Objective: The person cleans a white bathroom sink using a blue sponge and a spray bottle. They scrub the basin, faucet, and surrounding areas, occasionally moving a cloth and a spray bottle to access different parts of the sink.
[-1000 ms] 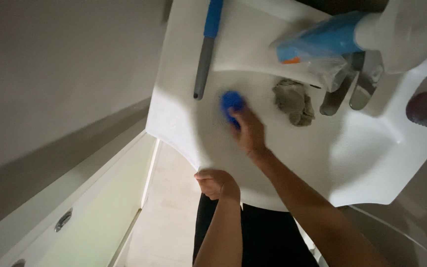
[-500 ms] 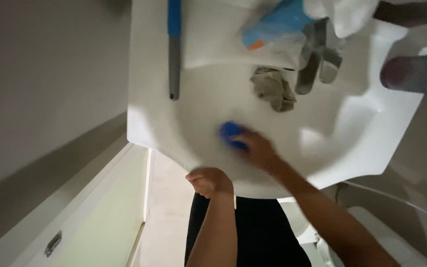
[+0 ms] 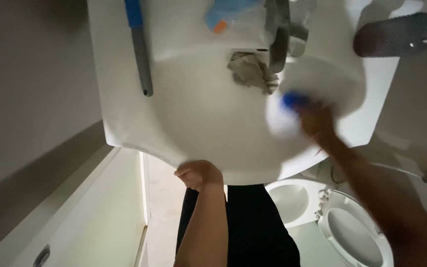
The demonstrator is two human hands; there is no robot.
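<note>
Right hand [image 3: 317, 121], fingers clamped on a blue sponge [image 3: 295, 100], works the white sink [image 3: 198, 123] basin right of the grey rag [image 3: 250, 71]; left hand [image 3: 198, 173], fingers curled together, grips the sink's front rim; scrubbing appears midway.

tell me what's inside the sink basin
A crumpled grey rag lies in the sink under the tap, and the right hand presses a blue sponge on the wall. The drain is hidden by the rag.
</note>
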